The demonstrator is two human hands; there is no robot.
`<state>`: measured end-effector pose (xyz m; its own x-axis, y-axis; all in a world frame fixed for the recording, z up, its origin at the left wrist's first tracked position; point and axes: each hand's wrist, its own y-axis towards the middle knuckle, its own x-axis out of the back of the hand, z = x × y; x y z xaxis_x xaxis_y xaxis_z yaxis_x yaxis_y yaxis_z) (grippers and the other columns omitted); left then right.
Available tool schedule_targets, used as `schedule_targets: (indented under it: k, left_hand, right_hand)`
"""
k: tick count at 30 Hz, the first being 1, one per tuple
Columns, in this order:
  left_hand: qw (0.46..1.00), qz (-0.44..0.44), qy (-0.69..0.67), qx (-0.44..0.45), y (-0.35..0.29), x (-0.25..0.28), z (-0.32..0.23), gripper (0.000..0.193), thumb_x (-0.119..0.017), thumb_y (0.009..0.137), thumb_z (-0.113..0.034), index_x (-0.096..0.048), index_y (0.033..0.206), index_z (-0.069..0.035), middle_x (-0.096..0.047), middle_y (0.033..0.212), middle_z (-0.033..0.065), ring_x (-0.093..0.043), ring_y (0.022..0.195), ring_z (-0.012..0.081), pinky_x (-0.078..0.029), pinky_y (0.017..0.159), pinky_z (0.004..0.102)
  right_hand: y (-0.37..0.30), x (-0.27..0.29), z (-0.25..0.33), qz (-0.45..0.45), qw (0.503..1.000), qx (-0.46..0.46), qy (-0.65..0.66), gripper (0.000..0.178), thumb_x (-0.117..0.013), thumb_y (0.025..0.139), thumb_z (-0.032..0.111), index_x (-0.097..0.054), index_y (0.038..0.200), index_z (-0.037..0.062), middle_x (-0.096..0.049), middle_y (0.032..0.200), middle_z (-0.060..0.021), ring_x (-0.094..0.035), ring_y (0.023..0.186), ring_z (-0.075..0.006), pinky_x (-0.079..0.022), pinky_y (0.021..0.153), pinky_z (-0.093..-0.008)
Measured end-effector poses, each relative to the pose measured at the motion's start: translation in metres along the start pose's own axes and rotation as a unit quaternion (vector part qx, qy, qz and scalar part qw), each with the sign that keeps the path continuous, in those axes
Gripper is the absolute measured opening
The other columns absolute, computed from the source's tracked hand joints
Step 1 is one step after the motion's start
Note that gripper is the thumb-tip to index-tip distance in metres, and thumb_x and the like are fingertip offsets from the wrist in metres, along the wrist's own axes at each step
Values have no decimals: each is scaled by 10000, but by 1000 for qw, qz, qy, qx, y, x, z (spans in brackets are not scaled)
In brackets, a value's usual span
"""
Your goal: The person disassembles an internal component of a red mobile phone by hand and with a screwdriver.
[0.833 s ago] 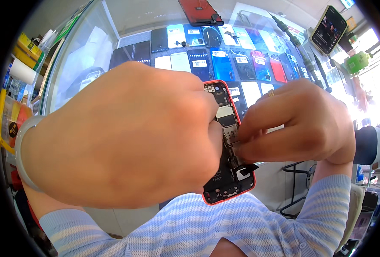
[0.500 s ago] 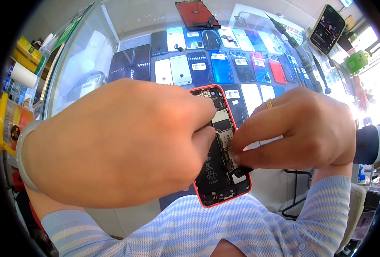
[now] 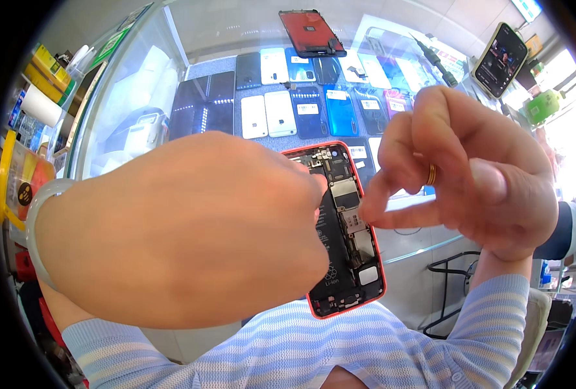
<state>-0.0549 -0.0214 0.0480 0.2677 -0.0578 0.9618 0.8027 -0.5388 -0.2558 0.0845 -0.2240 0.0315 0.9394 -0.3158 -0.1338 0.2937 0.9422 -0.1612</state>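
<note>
An opened phone (image 3: 354, 219) with a red frame shows its black battery (image 3: 330, 259) and bare circuit parts, tilted near the counter's front edge. My left hand (image 3: 184, 230) is curled over its left side, closed around it; most of its fingers and that edge of the phone are hidden. At the phone's right side my right hand (image 3: 469, 168), wearing a ring, is turned with its fingers bent. Its lowest fingertips are beside the red rim. Thumb and forefinger are drawn together, and anything between them is too small to make out.
Several phones (image 3: 280, 113) lie in rows under the glass counter top. A red-backed screen part (image 3: 311, 32) rests at the back. A screwdriver (image 3: 436, 61) and a propped phone (image 3: 500, 59) with its screen lit are at the back right. A tub with a yellow rim (image 3: 25, 188) stands far left.
My right hand has lifted away from the phone's lower circuit parts and turned over; the black piece by its fingertips no longer shows. My left hand has rolled slightly, hiding its thumb.
</note>
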Motion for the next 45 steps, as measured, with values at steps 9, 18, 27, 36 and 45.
schedule_targets:
  k: [9, 18, 27, 36, 45]
  left_hand:
    - [996, 84, -36, 15, 6, 0, 2, 220, -626, 927, -186, -661, 1116, -80, -693, 1095, 119, -685, 980, 335, -580, 724, 438]
    - [995, 86, -28, 45, 7, -1, 0, 176, -630, 939, -166, -718, 1023, -38, -717, 1033, 112, -720, 881, 313, -602, 709, 424]
    - [996, -54, 55, -41, 2, -15, 6, 131, -703, 895, -105, -743, 934, 13, -726, 1029, 139, -739, 871, 272, -633, 662, 357]
    - [995, -39, 72, -54, 6, -10, 7, 204, -761, 823, -110, -704, 976, 13, -705, 1020, 124, -722, 814, 271, -606, 613, 359]
    - [993, -116, 0, -34, 10, -14, 7, 509, -850, 715, -174, -688, 1183, -62, -653, 1153, 101, -688, 969, 272, -597, 676, 358]
  right_hand:
    - [-20, -11, -21, -2, 996, 77, 46, 425, -793, 853, 386, -505, 969, 96, -569, 1203, -153, -465, 1412, -365, -409, 1130, -608]
    - [-9, -40, 12, -99, 995, -4, -7, 306, -663, 949, 367, -520, 974, 97, -611, 1177, -154, -564, 1322, -331, -526, 1020, -574]
    - [-16, -9, 0, -89, 992, -18, 88, 228, -370, 1100, 240, -480, 1099, 40, -560, 1262, -197, -534, 1344, -371, -593, 978, -571]
    - [-14, -8, -2, -82, 990, -11, 117, 206, -422, 1077, 230, -497, 1101, 39, -569, 1265, -193, -527, 1326, -337, -586, 975, -535]
    - [-8, -20, -4, -54, 984, 29, 169, 179, -571, 1019, 225, -523, 1047, 55, -597, 1189, -146, -560, 1223, -227, -625, 903, -377]
